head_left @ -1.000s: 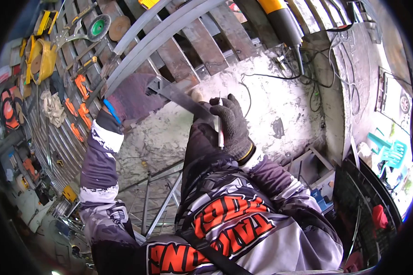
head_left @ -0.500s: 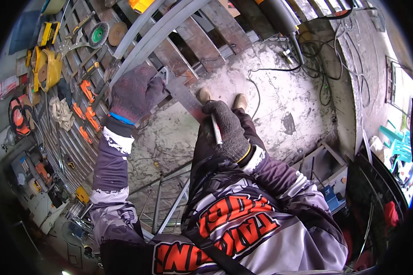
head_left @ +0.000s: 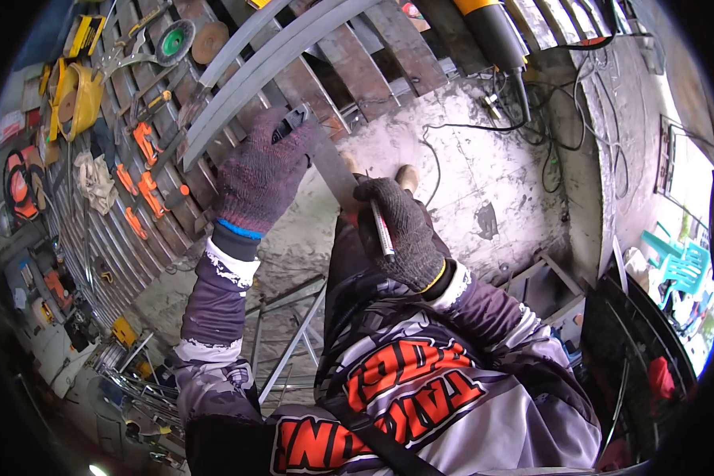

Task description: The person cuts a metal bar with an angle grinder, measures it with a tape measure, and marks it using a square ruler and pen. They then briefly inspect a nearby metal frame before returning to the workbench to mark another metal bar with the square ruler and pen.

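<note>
My left hand (head_left: 263, 170), in a dark knitted glove with a blue cuff, is closed around the head of a metal square (head_left: 335, 170). The square's flat blade runs down and right towards my other glove. My right hand (head_left: 401, 230), in a dark grey glove, is closed on a white marker (head_left: 383, 232) and sits at the blade's lower end; whether it also grips the blade is partly hidden. Just above my left hand, long grey metal bars (head_left: 266, 67) lie across the slatted metal table (head_left: 345, 67).
Orange clamps (head_left: 147, 190), a beige cloth (head_left: 95, 181), a grinder with a green disc (head_left: 173, 41) and a yellow case (head_left: 78, 99) lie at the left. A yellow-black power tool (head_left: 493, 36) and cables (head_left: 551, 131) are at the upper right. Metal frames (head_left: 293, 337) stand below.
My left hand has moved right and away from the grey bars, with the square in it. My right hand has shifted slightly right and down, still with the marker. The view has tilted a little.
</note>
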`<state>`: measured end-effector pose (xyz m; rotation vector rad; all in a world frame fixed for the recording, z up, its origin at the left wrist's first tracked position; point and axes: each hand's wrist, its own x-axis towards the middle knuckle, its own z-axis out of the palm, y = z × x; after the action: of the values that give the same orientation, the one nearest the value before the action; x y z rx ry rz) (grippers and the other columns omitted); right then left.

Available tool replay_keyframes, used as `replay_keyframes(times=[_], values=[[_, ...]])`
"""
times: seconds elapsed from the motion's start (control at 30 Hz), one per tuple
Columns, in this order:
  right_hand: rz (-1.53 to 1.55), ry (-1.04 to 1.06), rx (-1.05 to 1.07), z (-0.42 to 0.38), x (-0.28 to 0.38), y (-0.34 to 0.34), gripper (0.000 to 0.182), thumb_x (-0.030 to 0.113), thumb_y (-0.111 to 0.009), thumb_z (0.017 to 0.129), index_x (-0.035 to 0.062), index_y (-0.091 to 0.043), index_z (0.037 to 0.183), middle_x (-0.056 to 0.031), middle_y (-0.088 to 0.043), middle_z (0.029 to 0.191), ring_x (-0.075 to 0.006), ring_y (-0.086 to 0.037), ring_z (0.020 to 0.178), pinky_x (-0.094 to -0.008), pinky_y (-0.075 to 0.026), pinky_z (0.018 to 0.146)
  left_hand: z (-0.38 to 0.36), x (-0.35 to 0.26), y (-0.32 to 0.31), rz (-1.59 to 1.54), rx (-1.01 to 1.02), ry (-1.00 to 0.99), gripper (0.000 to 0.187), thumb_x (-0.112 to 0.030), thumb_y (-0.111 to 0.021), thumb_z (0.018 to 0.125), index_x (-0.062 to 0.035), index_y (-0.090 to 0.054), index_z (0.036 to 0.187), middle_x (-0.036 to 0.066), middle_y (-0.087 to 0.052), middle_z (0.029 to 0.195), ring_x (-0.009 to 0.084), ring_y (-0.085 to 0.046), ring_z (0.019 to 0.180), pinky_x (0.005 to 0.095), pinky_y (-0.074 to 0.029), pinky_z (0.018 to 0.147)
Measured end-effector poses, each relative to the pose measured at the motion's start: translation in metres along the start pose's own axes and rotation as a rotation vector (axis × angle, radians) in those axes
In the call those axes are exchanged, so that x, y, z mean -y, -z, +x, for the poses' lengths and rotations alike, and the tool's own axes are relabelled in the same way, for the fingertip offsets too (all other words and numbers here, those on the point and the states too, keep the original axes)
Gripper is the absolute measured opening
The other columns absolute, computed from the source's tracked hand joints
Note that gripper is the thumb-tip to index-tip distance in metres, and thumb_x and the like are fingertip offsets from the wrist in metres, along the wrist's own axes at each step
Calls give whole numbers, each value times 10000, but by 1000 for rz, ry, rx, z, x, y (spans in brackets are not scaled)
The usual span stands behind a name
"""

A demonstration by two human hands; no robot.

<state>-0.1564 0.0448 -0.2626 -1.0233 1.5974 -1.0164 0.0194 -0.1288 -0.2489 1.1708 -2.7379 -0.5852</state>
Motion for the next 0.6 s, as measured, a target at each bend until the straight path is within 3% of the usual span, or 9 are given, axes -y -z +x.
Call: replay_keyframes(times=[0.13, 0.17, 0.3, 0.37, 0.47, 0.6], values=[[-45, 99, -58, 6, -9, 11, 276, 27, -684, 861, 96, -652, 1127, -147, -678, 1014, -376, -699, 1035, -398, -526, 879, 0, -4, -3, 56, -30, 13, 487, -115, -753, 829, -224, -711, 1302, 154, -595, 1341, 367, -659, 1170, 454, -601, 893], [46, 61, -98, 12, 0, 17, 259, 36, -689, 859, 84, -662, 1112, -149, -671, 1003, -383, -679, 967, -403, -518, 848, 1, -5, -4, 53, -33, 17, 487, -115, -753, 829, -224, -711, 1302, 154, -595, 1341, 367, -659, 1170, 454, -601, 893], [-337, 730, -313, 79, -14, 29, 329, 142, -714, 786, 86, -669, 1108, -130, -663, 976, -392, -631, 962, -486, -461, 877, 3, -8, -6, 51, -107, -19, 439, -133, -750, 829, -186, -734, 1265, 156, -607, 1319, 368, -664, 1153, 448, -600, 870], [-335, 825, -216, 111, -6, 34, 306, 208, -689, 804, 104, -678, 1091, -112, -659, 968, -379, -609, 937, -470, -437, 886, 4, -6, -9, 45, -127, -42, 421, -138, -748, 828, -166, -742, 1248, 160, -609, 1315, 370, -660, 1155, 447, -599, 861], [-330, 776, -86, 136, -14, 34, 279, 249, -665, 815, 132, -692, 1067, -96, -664, 954, -364, -589, 907, -457, -421, 882, 1, -6, -10, -17, -178, -65, 404, -137, -744, 826, -139, -746, 1230, 171, -613, 1300, 378, -662, 1136, 448, -594, 865], [-329, 742, -77, 143, -22, 30, 262, 238, -696, 806, 151, -703, 1053, -94, -670, 919, -352, -580, 912, -452, -415, 879, 4, -14, -4, 60, -86, -16, 408, -121, -737, 828, -133, -742, 1236, 178, -616, 1289, 387, -672, 1097, 453, -586, 886]])
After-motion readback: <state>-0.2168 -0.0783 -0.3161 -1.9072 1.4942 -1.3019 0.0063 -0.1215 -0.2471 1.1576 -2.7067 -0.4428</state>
